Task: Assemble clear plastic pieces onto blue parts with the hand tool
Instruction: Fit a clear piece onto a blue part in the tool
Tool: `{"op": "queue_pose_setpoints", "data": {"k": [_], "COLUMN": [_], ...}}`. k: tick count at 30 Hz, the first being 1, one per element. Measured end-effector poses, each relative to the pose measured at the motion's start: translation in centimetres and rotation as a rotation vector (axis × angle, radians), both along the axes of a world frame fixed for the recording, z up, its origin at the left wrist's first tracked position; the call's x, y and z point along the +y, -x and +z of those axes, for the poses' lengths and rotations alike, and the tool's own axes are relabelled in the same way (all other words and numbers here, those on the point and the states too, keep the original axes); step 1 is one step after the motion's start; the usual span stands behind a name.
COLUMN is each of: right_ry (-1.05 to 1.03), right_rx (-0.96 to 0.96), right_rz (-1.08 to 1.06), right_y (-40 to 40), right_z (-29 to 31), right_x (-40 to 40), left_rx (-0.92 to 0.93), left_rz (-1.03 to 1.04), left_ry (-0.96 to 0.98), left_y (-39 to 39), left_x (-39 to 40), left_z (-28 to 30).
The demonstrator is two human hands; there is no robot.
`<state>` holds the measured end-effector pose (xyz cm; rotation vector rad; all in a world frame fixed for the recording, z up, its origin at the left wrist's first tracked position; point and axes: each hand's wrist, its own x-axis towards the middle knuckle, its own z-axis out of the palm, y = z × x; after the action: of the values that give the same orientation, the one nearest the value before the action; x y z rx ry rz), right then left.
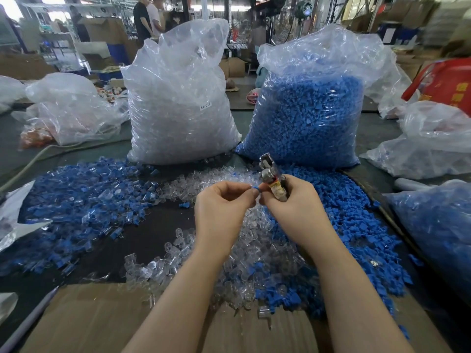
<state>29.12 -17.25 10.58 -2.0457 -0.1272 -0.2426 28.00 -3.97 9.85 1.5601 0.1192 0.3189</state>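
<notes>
A person's left hand [224, 200] pinches a small blue plastic part [256, 189] in a fingertip grip, raised above the worktop [163, 220]. Just right, touching it, the right hand [293, 200] is curled around a metal hand tool with a taped handle [271, 175], head pointing up and away. Loose clear plastic pieces [257, 240] lie heaped below. Judged risks: the tiny part could slip from the pinch and vanish in the pile, or fingertips could get nipped if the tool closes too near.

Two bags stand behind the piles: clear pieces bag [178, 103] left of blue parts bag [308, 110].
</notes>
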Motion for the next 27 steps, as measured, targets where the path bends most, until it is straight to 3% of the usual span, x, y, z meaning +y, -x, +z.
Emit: {"op": "queue_pose_setpoints", "data": {"k": [5, 11, 27], "right_ry": [-0.009, 0.204, 0.272], "right_rx": [0.051, 0.111, 0.106], "right_rz": [0.028, 0.143, 0.174], "right_y": [0.1, 0.2, 0.0], "right_z": [0.1, 0.3, 0.1], "right_x": [-1.1, -2.0, -1.7], "left_rx": [-0.013, -0.043, -0.108], "left_rz": [-0.018, -0.069, -0.125], "left_ry": [0.058, 0.060, 0.061], "left_y": [-0.1, -0.3, -0.5], "left_x": [0.3, 0.5, 0.8], "left_z": [-0.2, -0.5, -0.5]}}
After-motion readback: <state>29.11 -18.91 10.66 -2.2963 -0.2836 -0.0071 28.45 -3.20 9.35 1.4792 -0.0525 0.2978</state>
